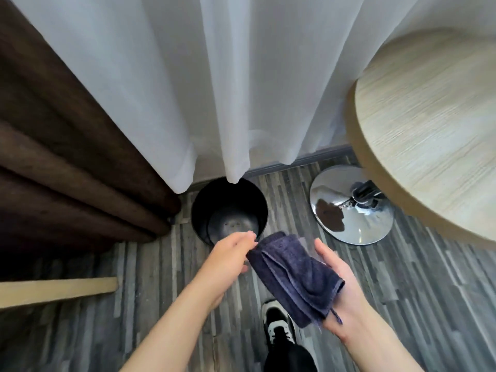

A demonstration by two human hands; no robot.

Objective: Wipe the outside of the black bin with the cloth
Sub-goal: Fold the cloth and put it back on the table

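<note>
Cloth (292, 277): dark navy terry, soft nap, folded into a thick oblong with layered edges and a small hang loop dangling at the near end. Draped across the palm of the right hand (341, 288), fingers flat and spread wide, not curled; cloth just resting there. Far corner of cloth pinched between thumb and fingertips of left hand (230, 253), other fingers loosely bent. Both forearms bare.

Bin (212, 194): round, black, smooth with a slight sheen, upright on the floor just beyond the hands, tucked under the curtain hems. Open top, no liner seen; inside looks bare, glossy bottom with a few pale specks. Near rim partly hidden behind left hand and cloth. Cloth held above and in front of bin, cannot tell if touching.

Sheer curtain (228, 89): thin white, long vertical folds, hem hanging over bin's far rim. Brown curtain (61, 162): heavy, matte, deep pleats, left of bin.

Floor (418, 285): grey wood-look planks, streaky grain. Table (434, 135): round top, pale wood grain, thick edge, at right. Base (351, 208): polished chrome disc, mirror-like, right of bin, apart from it. Shoe (279, 326): black and white, on floor below cloth. Pale wood plank (59, 291) at left edge.
</note>
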